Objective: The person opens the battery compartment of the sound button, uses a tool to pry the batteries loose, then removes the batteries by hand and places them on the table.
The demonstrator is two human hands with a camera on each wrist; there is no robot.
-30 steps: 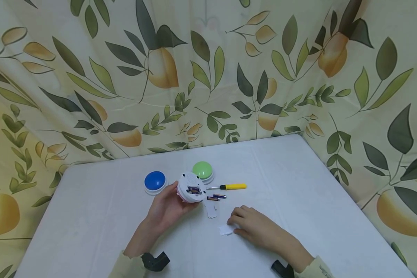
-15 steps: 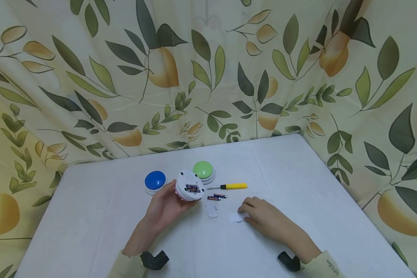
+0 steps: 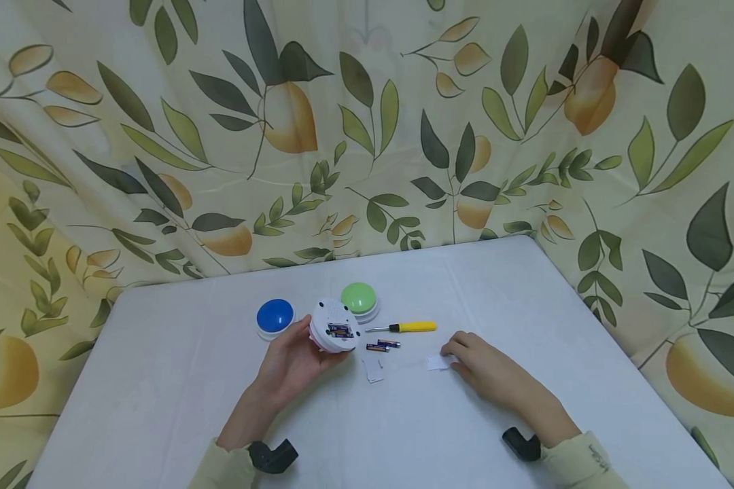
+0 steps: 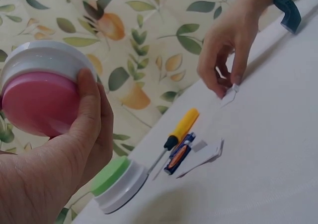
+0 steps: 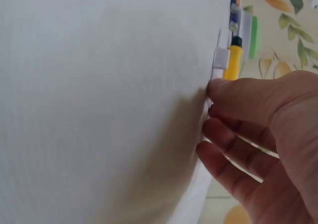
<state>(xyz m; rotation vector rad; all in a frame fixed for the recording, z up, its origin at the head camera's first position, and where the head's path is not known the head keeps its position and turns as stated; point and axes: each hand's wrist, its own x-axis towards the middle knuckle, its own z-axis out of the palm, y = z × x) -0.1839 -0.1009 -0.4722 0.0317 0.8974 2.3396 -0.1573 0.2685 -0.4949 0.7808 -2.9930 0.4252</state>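
Note:
My left hand [image 3: 290,363] grips a round push button by its white base [image 3: 334,326]. The button's underside faces up, its battery compartment uncovered, with batteries [image 3: 340,331] inside; the left wrist view shows its pink dome [image 4: 42,104]. Farther right, my right hand [image 3: 492,373] pinches a small white battery cover [image 3: 438,363] at the tabletop, between thumb and fingers. A similar white cover [image 3: 374,371] lies between the hands. Just beyond it are two loose batteries [image 3: 377,348], side by side.
A yellow-handled screwdriver [image 3: 412,327] lies behind the loose batteries. Farther back stand a blue push button [image 3: 275,316] and a green one [image 3: 359,299], domes up. The white-covered table [image 3: 177,380] meets a leaf-patterned curtain [image 3: 379,170] at its far edge.
My right hand has slid the battery cover away from me and to the right along the table. The left hand and its button have barely moved.

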